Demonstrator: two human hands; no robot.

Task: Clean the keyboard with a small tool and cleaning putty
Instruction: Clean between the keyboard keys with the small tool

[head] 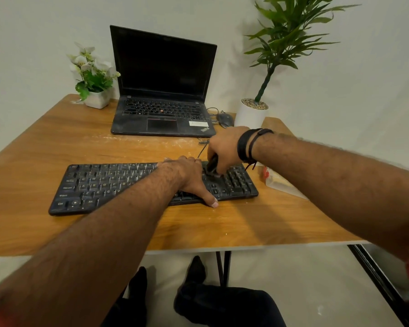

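A dusty black keyboard [99, 185] lies across the middle of the wooden table [57, 142]. My left hand [189, 175] rests flat on its right-centre keys, thumb hooked over the front edge, holding it down. My right hand [224, 147] hovers over the keys left of the number pad, fingers closed around a small dark tool [212, 165] whose tip touches the keys. A clear plastic packet with something red and yellowish inside [273, 179] lies just right of the keyboard; whether it holds the putty I cannot tell.
An open black laptop [162, 90] stands at the back centre, with a mouse [224, 119] and cable to its right. A small white flower pot [96, 100] sits back left, a tall plant in a white pot [252, 115] back right. White dust streaks the table.
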